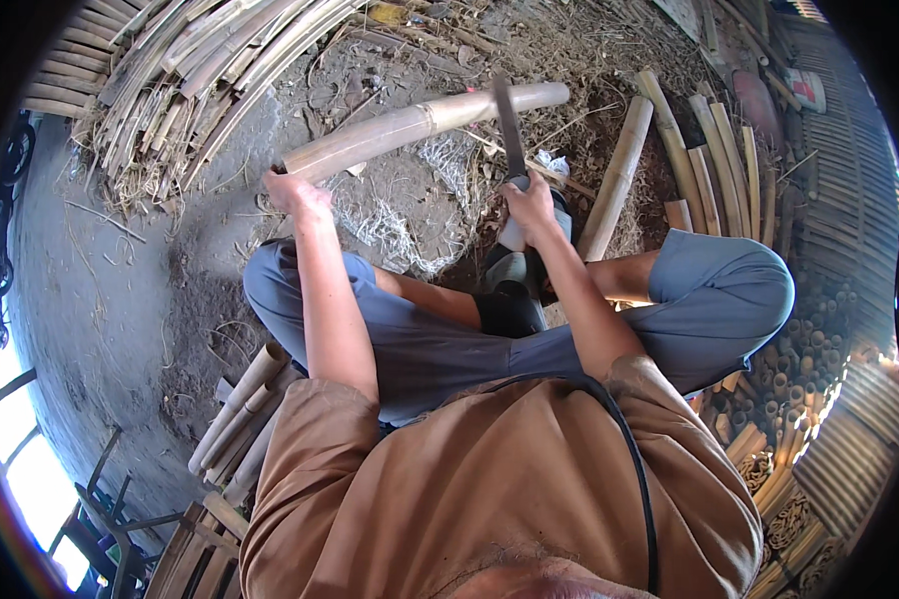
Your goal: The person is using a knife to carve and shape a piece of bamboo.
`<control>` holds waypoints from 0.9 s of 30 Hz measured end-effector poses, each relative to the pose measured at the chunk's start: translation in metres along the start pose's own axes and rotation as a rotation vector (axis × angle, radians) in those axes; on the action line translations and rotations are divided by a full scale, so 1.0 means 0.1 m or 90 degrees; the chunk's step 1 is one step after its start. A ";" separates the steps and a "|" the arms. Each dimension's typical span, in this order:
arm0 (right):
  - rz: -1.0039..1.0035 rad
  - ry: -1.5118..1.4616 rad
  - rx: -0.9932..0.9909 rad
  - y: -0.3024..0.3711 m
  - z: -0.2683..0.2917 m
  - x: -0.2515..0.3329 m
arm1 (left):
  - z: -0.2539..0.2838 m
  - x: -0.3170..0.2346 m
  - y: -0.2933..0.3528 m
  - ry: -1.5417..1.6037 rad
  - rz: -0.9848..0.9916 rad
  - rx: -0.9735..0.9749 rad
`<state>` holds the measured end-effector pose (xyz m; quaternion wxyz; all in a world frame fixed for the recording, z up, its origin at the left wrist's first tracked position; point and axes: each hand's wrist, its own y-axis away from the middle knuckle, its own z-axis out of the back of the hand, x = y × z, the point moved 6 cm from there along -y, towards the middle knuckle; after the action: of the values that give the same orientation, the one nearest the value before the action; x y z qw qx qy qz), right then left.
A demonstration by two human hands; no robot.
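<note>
My left hand [300, 195] is closed round the near left end of a thick, pale bamboo pole [390, 132], which slants up to the right above the ground. In my right hand [531, 207] is the handle of a machete [510, 125], its long dark blade pointing away from me. The blade crosses the pole near its far right end; whether the two touch I cannot tell. Below my right hand are my crossed feet in dark footwear [514, 275]. Pale shavings [390, 232] lie on the ground between my hands.
A big heap of split bamboo strips [210, 75] lies at the far left. Several bamboo pieces [617, 180] lean at my right. More bamboo tubes [245, 409] rest by my left hip, and cut tubes [804, 364] are stacked at the right beside a slatted wall [849, 220].
</note>
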<state>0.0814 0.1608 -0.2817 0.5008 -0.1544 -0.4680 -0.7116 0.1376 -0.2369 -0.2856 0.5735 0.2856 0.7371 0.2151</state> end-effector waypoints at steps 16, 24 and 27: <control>-0.050 -0.084 -0.062 0.19 -0.10 0.14 | -0.06 -0.19 -0.15 -0.048 -0.109 0.153; 0.060 0.048 0.114 0.27 -0.28 0.33 | 0.05 -0.20 -0.06 -0.032 -0.078 0.098; -0.057 -0.149 -0.053 -0.07 0.00 -0.03 | -0.06 -0.20 -0.07 -0.050 -0.147 0.132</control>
<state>0.0772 0.1634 -0.2873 0.4033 -0.2361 -0.4997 -0.7293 0.1343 -0.2554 -0.2746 0.5904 0.2646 0.7602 0.0592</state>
